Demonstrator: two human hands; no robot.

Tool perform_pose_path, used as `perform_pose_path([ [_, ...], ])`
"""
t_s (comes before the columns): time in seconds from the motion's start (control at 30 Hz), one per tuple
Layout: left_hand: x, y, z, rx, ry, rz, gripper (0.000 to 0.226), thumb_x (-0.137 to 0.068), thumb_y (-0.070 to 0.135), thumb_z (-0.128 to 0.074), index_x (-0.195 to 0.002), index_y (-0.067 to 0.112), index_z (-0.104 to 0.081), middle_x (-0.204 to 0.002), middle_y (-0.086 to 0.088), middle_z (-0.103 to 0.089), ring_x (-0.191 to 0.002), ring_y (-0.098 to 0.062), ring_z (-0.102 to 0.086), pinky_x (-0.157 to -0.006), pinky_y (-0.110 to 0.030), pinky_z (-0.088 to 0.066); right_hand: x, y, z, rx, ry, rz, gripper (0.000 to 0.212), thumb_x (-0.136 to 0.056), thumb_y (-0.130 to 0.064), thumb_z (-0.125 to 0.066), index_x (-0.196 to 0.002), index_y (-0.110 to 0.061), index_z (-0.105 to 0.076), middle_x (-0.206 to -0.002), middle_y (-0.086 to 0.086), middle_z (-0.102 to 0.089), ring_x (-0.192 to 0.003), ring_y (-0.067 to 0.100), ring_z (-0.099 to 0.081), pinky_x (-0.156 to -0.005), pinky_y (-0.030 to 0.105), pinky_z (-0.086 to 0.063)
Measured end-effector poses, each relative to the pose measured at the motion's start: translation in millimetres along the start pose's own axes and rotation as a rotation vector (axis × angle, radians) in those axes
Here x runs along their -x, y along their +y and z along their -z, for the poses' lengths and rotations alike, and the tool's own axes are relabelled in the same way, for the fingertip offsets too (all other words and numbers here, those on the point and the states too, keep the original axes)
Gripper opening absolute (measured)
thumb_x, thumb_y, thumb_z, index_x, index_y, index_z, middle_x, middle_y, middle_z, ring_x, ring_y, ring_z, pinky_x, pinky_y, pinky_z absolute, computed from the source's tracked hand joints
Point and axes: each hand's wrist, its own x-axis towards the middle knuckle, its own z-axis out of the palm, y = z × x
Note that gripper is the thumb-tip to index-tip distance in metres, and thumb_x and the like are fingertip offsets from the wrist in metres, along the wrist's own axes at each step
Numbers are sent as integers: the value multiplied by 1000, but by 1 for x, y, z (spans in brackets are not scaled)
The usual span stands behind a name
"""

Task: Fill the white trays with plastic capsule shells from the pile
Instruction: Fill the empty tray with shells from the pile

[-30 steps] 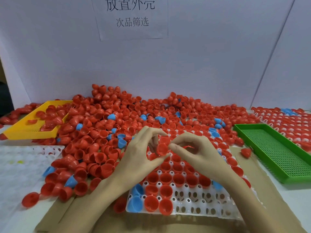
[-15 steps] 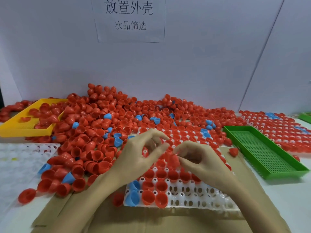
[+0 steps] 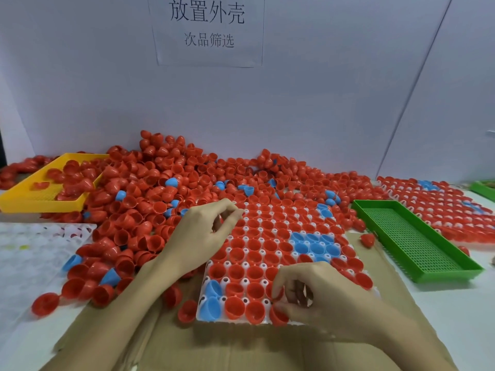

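The white tray (image 3: 270, 321) is nearing full; the right hand (image 3: 318, 298) is pinching red shells (image 3: 278, 315) at its near edge; the left hand (image 3: 203, 234) is hovering loosely curled, seemingly holding nothing.

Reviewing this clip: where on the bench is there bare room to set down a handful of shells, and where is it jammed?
Free: the brown cardboard nearest the person, below the white tray; the inside of the green basket; the table strip right of the cardboard. Crowded: the shell pile left and behind, and the yellow basket.
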Motion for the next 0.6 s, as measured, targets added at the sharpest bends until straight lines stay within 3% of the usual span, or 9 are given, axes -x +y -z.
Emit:
perform_pose_path([
  [0.17,-3,-11,5,-38,40,29,21,-104,40,-57,-90,29,-68,-69,12,-64,-61,-17,-63,-60,-25,-51,-6,-1,8,-2,-84,-6,11,-94,-37,-78,-103,-36,-73,-84,-10,-70,-74,7,-64,-63,17,-48],
  [0.27,-6,-33,12,-162,118,84,11,-103,32,-61,-96,27,-68,-80,16,-66,-69,-11,-64,-65,-26,-53,-11,3,18,-29,-115,13,9,-95,-41,-77,-102,-39,-72,-81,-14,-69,-66,1,-60,-60,14,-45],
  [0.33,-5,-53,19,-355,126,123,9,-102,25,-63,-108,22,-68,-99,12,-66,-89,-10,-62,-79,-32,-55,-17,5,28,-66,-122,31,5,-98,-41,-73,-102,-38,-72,-78,-15,-70,-60,0,-59,-56,12,-44],
  [0.47,-4,-87,26,-616,-37,230,35,-103,23,-61,-138,15,-63,-142,-1,-57,-134,-22,-47,-112,-42,-40,-43,16,50,-86,-25,70,13,-101,-45,-65,-100,-34,-73,-77,-7,-72,-56,4,-56,-53,18,-41],
  [0.53,-5,-95,26,-607,-126,301,42,-107,30,-51,-149,24,-53,-158,6,-45,-148,-15,-34,-119,-39,-26,-61,27,60,-112,44,54,18,-102,-42,-65,-98,-29,-76,-74,-3,-72,-58,19,-58,-55,33,-46],
  [0.6,-7,-101,23,-632,-211,304,44,-109,31,-43,-152,34,-47,-162,13,-40,-150,-7,-30,-118,-36,-18,-75,42,68,-134,120,21,20,-102,-37,-65,-96,-23,-77,-72,0,-73,-60,25,-62,-59,36,-51],
])
